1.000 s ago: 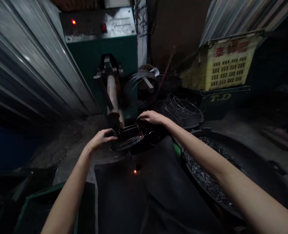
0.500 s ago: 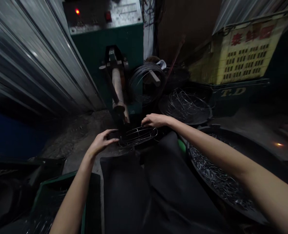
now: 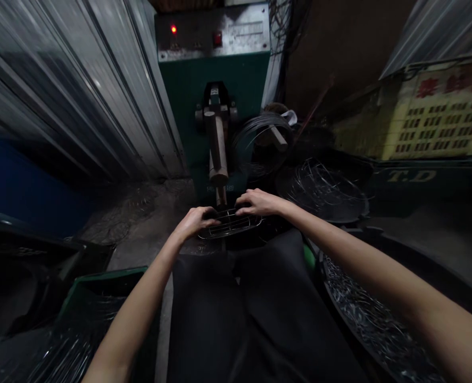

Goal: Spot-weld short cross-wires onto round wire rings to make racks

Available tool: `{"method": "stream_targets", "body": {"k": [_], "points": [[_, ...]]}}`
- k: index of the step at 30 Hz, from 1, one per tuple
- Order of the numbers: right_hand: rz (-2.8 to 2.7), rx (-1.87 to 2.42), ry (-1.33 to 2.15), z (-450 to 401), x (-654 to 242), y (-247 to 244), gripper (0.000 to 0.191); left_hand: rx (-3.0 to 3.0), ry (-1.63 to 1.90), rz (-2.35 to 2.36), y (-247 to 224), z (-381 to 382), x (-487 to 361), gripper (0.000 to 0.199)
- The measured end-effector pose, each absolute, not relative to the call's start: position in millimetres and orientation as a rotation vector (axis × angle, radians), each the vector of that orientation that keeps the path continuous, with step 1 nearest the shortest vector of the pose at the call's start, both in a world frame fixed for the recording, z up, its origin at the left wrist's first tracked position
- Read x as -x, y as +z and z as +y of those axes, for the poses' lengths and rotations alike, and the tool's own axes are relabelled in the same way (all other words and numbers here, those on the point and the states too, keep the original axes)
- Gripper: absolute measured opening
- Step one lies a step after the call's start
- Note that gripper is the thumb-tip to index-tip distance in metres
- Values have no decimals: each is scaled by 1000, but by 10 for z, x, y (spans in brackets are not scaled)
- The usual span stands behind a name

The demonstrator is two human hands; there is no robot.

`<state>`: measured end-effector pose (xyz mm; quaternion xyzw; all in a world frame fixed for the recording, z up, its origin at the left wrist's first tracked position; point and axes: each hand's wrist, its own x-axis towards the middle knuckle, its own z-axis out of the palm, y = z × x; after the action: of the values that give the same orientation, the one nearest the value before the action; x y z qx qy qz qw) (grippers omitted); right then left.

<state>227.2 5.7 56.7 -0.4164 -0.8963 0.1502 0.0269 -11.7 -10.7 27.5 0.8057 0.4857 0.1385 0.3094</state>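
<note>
A small oval wire rack (image 3: 232, 229) with thin cross wires lies level in front of my knees, below the electrode arms of a spot welder (image 3: 218, 151). My left hand (image 3: 196, 221) is closed on the rack's left end, with the thumb on the near side. My right hand (image 3: 257, 202) has its fingers curled at the far right edge of the rack; the fingertips are dark and partly hidden. The welder's lower tip stands just behind the rack, between my two hands.
A coil of wire (image 3: 259, 130) hangs right of the green welder. Loose wires fill a dark pan (image 3: 319, 205). A large basin (image 3: 329, 314) of short metal pieces stands by my right leg. A green crate (image 3: 96, 276) with wires sits lower left. A yellow crate (image 3: 427, 143) stands far right.
My left hand has moved right and closed on the rack's left end, where it was open beside it before. My right hand stays at the rack. The camera view has shifted left.
</note>
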Motion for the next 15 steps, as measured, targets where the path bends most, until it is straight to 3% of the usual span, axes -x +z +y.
{"method": "stream_targets", "body": {"k": [15], "points": [[-2741, 1278, 408, 190, -2191, 552, 29, -2053, 387, 1240, 346, 38, 212, 41]]}}
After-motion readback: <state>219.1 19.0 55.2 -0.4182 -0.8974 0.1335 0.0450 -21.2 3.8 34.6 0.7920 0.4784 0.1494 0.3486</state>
